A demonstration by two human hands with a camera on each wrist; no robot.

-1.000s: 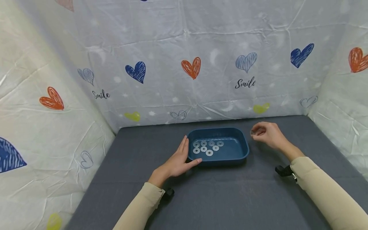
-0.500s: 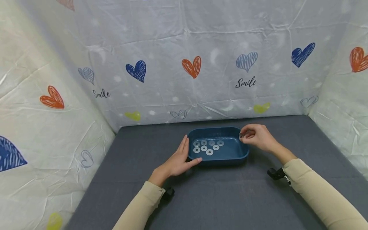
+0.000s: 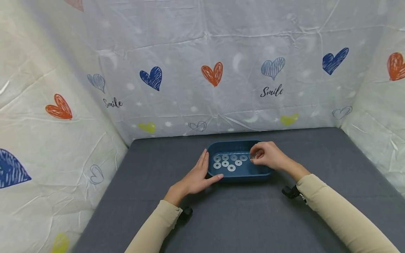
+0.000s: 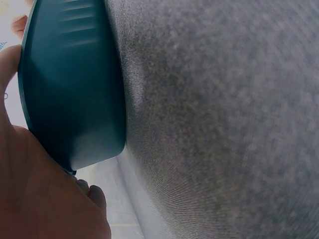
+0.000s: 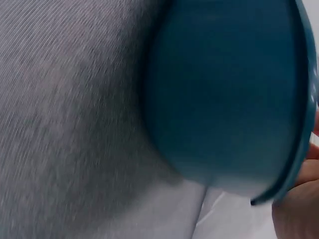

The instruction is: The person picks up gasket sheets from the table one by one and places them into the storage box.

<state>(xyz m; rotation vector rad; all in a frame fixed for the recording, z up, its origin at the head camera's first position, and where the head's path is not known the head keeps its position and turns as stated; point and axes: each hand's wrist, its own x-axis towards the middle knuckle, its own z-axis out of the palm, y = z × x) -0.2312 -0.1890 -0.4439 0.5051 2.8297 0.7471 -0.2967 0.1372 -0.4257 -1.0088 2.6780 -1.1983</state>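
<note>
A blue rectangular tray (image 3: 253, 171) stands on the table, with several flat metal washers (image 3: 229, 168) lying in rows in its left part. My left hand (image 3: 197, 179) rests against the tray's left end, fingers straight along its side and thumb over the front rim; the left wrist view shows the tray's outer wall (image 4: 75, 89) beside that hand (image 4: 45, 194). Over the tray's right half, my right hand (image 3: 267, 154) pinches a washer (image 3: 251, 156), mostly hidden by the fingertips. In the right wrist view the tray wall (image 5: 224, 99) hides most of the right hand (image 5: 301, 199).
Dark grey cloth covers the table (image 3: 240, 221). Behind it hangs a white sheet (image 3: 177, 42) printed with hearts, and similar sheets close both sides. A black camera (image 3: 290, 192) hangs under the right wrist and another black camera (image 3: 186, 213) under the left.
From beyond the tray's right end, my right hand has moved left over the rim and into the tray with the pinched washer. The left hand and the tray have stayed put.
</note>
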